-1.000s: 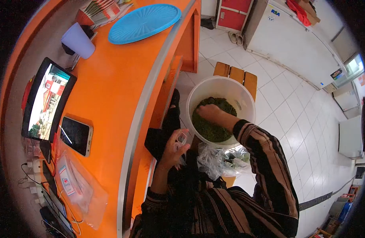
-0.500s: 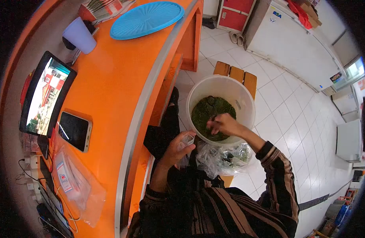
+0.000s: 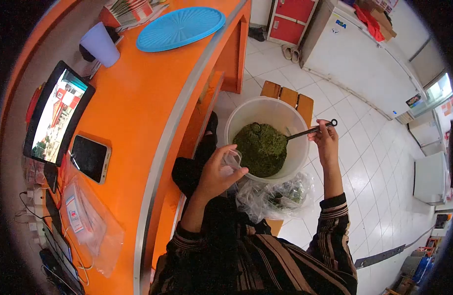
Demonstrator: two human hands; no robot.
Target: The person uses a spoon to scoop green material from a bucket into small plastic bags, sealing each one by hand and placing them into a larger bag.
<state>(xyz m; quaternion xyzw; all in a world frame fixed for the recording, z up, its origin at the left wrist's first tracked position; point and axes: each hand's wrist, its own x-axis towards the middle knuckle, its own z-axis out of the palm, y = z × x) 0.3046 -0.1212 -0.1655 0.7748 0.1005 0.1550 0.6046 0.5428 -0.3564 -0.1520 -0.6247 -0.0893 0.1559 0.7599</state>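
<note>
A white bucket stands on a wooden slatted stool, with chopped green stuff inside. My right hand is closed round the handle of a dark utensil, whose far end dips into the green stuff. At the bucket's near left rim, my left hand grips a clear plastic bag between thumb and fingers, its mouth partly spread. Below the bucket lies a crumpled clear bag with something dark green in it.
Left of me runs an orange counter bearing a blue lid, a pale purple cup, a phone, a lit screen and plastic bags. A white chest freezer stands beyond the stool.
My right hand has moved out of the bucket to its right rim and now holds the dark utensil. My left hand stays near the left rim with the clear bag.
</note>
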